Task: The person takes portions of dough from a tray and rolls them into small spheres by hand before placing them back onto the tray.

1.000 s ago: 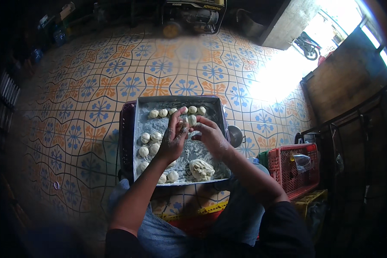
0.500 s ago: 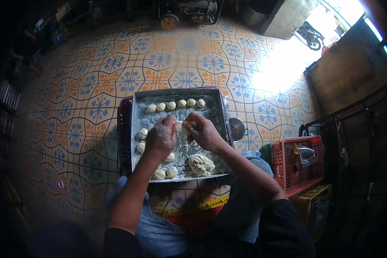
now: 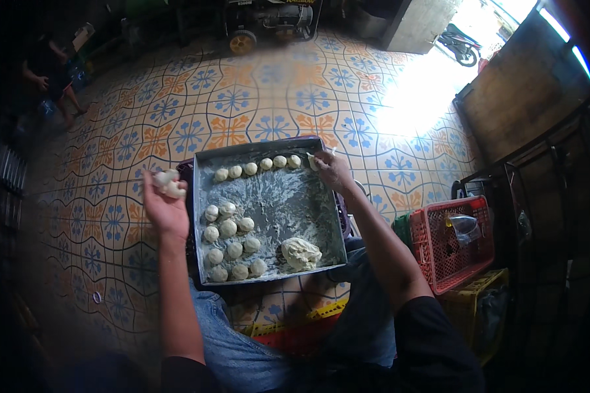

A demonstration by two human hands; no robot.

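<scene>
Beyond the left rim of a floured metal tray (image 3: 282,209), my left hand (image 3: 166,213) is raised, palm up, its fingers curled around a lump of dough (image 3: 170,185). At the tray's far right corner my right hand (image 3: 336,173) pinches a small piece of dough (image 3: 313,162), at the right end of a row of dough balls (image 3: 265,164). More dough balls (image 3: 228,228) sit in rows along the tray's left side. A large mound of dough (image 3: 301,253) lies at the near right of the tray.
A dark purple crate (image 3: 185,171) shows under the tray. To the right stand a red crate (image 3: 462,242) with a plastic bag (image 3: 464,228) and a yellow crate (image 3: 475,314). A wheeled machine (image 3: 269,26) stands far ahead; a person (image 3: 49,72) is at the far left.
My hands have parted from over the tray's middle. The left went out past the left rim with dough, the right to the far right corner. The dough balls at left are uncovered.
</scene>
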